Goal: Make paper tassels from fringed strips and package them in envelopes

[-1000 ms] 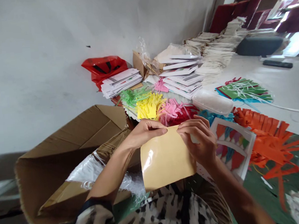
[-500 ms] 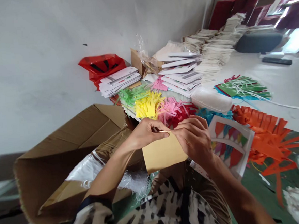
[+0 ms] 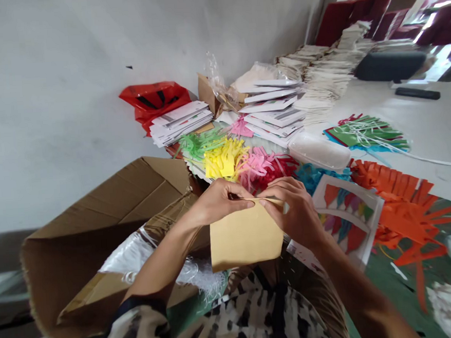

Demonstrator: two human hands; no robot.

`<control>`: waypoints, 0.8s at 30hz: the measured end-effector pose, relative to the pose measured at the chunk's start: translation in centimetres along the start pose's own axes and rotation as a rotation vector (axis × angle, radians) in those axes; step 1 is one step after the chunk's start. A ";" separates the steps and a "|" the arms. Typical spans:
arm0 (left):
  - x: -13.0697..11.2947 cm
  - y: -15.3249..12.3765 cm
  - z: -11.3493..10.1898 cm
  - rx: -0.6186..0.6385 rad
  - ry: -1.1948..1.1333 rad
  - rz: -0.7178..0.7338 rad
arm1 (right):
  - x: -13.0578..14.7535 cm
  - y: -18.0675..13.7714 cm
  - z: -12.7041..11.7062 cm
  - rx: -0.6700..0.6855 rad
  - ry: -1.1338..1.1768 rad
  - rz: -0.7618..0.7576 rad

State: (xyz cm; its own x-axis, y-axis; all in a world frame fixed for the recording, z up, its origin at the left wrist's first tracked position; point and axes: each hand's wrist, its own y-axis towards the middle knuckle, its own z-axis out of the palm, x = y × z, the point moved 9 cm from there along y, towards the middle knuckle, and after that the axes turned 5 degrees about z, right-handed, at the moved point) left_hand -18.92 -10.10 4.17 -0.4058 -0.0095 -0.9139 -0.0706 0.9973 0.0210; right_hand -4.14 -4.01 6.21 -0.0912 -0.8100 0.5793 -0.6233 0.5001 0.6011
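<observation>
I hold a tan glossy envelope (image 3: 243, 237) up in front of my chest with both hands. My left hand (image 3: 218, 200) pinches its top edge from the left, fingers curled over the rim. My right hand (image 3: 296, 210) pinches the same top edge from the right, thumb and fingers closed on it. Just right of my right hand lies a white card printed with coloured pennant flags (image 3: 348, 222). Piles of cut paper fringe in green, yellow (image 3: 223, 159), pink and red sit just beyond my hands.
An open cardboard box (image 3: 110, 233) with clear plastic inside stands at my left. Orange paper fringe (image 3: 401, 203) lies at the right. Stacks of white packets (image 3: 179, 121), a red plastic bag (image 3: 153, 99), a white plastic tub (image 3: 319, 152) and green fringe (image 3: 365, 133) lie further back along the grey wall.
The envelope has tilted away so less of its face shows, and its shine is gone. Both hands stayed at its top edge, fingers drawn closer together.
</observation>
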 end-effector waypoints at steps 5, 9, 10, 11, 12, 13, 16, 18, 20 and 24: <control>-0.1 0.1 0.0 -0.031 0.106 0.020 | 0.7 -0.3 -0.6 -0.085 0.004 -0.016; 0.1 0.3 0.0 -0.003 0.036 0.025 | 1.7 -1.1 -0.9 -0.139 -0.026 -0.144; 0.0 0.4 0.0 0.015 0.024 0.031 | 1.7 -1.3 -0.8 -0.140 -0.029 -0.166; -0.2 0.4 0.0 0.043 0.019 0.040 | 1.7 -1.4 -0.9 -0.142 -0.023 -0.174; -0.3 0.5 0.1 0.079 0.019 0.048 | 1.4 -1.4 -0.9 -0.147 -0.005 -0.163; -0.5 0.5 0.2 0.116 0.020 0.056 | 1.1 -1.4 -1.1 -0.150 0.028 -0.134; -0.6 0.5 0.4 0.218 0.003 0.052 | -0.6 -1.2 -0.9 -0.102 0.203 0.020; -0.3 0.6 0.6 0.263 -0.034 0.024 | -1.8 -1.1 -0.2 -0.026 0.308 0.136; 0.1 0.7 0.8 0.289 -0.076 -0.004 | -3.0 -1.2 0.4 0.043 0.382 0.249; 0.6 1.0 1.0 0.302 -0.124 -0.042 | -4.2 -1.3 1.8 0.181 0.485 0.360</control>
State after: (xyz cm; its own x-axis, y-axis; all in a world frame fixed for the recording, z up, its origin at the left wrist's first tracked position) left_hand -18.36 -9.05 3.27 -0.2928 -0.0609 -0.9542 0.1956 0.9730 -0.1222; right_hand -4.36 -1.81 2.06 0.0167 -0.3480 0.9373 -0.7445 0.6214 0.2440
